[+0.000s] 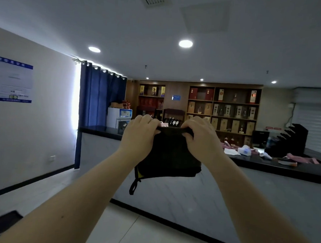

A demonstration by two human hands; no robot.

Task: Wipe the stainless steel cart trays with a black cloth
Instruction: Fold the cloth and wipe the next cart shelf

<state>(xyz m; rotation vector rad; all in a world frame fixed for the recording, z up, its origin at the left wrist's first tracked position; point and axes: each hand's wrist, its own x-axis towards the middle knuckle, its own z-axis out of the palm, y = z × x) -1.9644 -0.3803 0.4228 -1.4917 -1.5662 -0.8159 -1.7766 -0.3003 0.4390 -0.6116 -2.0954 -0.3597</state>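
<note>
A black cloth (170, 155) hangs in the air in front of me, folded, with a yellow tag and a small black loop dangling from its lower left corner. My left hand (139, 135) grips the cloth's top edge on the left. My right hand (201, 137) grips the same top edge on the right. Both arms are stretched forward at chest height. No stainless steel cart or tray is in view.
A long grey counter (189, 193) with a dark top stands ahead, carrying pink cloths (302, 158), a tissue box (244, 150) and a black rack (292, 139). Shelves of boxed bottles (223, 109) line the back wall. A blue curtain (99, 96) hangs left. Tiled floor lies below.
</note>
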